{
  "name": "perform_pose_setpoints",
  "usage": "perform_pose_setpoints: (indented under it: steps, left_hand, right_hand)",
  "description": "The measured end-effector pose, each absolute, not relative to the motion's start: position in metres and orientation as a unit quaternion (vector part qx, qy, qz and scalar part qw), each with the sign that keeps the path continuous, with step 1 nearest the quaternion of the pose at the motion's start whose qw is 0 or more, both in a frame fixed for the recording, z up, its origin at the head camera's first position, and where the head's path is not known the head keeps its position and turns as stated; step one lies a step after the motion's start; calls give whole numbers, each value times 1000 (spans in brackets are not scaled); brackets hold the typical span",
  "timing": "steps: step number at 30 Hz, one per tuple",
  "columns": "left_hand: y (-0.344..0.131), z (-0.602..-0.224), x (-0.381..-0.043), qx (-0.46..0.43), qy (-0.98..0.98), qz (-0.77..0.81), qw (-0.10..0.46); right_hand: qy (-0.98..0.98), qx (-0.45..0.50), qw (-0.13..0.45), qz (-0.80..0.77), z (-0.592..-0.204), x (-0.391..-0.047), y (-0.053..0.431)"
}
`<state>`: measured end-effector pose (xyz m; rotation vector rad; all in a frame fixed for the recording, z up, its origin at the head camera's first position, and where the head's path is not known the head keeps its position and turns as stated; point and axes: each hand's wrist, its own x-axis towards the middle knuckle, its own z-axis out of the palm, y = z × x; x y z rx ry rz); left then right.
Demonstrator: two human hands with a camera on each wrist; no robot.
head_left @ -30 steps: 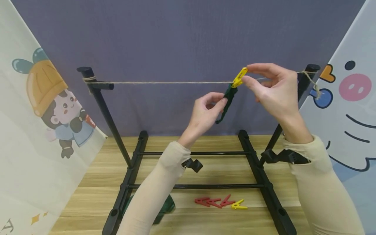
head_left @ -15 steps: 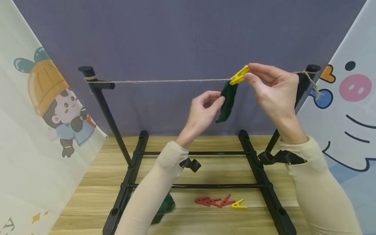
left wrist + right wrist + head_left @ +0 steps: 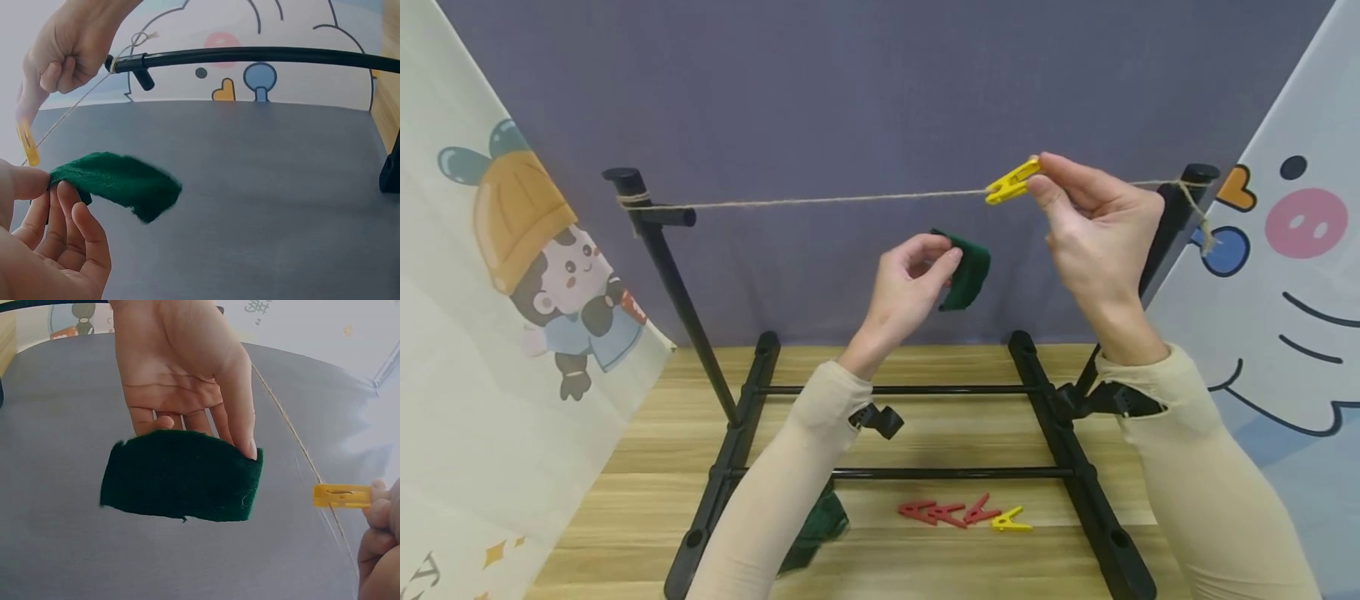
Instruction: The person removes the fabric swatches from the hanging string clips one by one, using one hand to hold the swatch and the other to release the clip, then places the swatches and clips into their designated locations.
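Observation:
A small dark green cloth (image 3: 967,271) hangs from my left hand (image 3: 904,279), pinched at one corner between thumb and fingers. The cloth is below the twine line (image 3: 820,200) and apart from it. In the right wrist view the cloth (image 3: 181,478) spreads out flat as a ragged rectangle. My right hand (image 3: 1097,225) pinches a yellow clothespin (image 3: 1011,183) by its handle end, up and to the right of the cloth. The clothespin's nose overlaps the twine, and in the right wrist view the twine passes at the clothespin (image 3: 334,495).
A black rack (image 3: 737,467) stands on the wooden table (image 3: 955,433), its two posts carrying the twine. In front lie several clothespins, red ones (image 3: 917,512) and a yellow one (image 3: 1011,520). More green cloth (image 3: 820,525) lies partly behind my left forearm. Cartoon panels flank both sides.
The green cloth has come away from the yellow clothespin and moved down and left with my left hand, turning broader to view. The clothespin has risen slightly in my right hand, tilting flatter.

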<state>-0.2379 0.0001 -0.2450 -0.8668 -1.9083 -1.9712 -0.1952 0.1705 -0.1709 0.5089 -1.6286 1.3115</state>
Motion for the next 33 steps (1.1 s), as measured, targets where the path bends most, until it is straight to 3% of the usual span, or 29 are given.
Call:
perform_pose_setpoints:
  steps: [13,24,33]
  left_hand:
    - [-11,-262,-244,-286,-672,-670,131]
    - [-20,-268,-244,-263,-681,-672,120]
    - [-26,-275,-243,-265,-683,-669,124]
  right_hand:
    - [-648,222,537,492,-172,-196,169]
    - [-631,219,528,524,-188,-213,180]
    - [-640,217,511,531,-192,-194,168]
